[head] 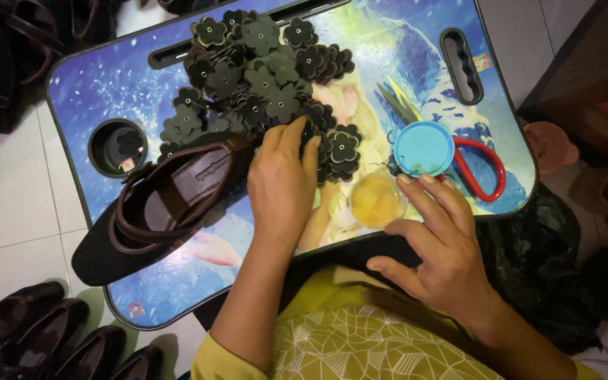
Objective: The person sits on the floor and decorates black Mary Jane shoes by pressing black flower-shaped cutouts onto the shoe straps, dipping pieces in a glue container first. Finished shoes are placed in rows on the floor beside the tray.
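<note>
1. The left hand [281, 184] sits in the middle of the frame, fingers bent down on the pile of dark flower shapes [265, 77]. I cannot tell if it grips one.
2. The right hand [439, 243], lower right, lies open with its fingertips on the small yellow pot [377, 200].
3. The dark shoe [160, 204] lies at the left of the tabletop [100, 88].
4. The blue lid [423, 148] and red scissors [478, 167] lie at the right.
5. To do it well, I think: pick just one flower and hold the pot steady.
</note>
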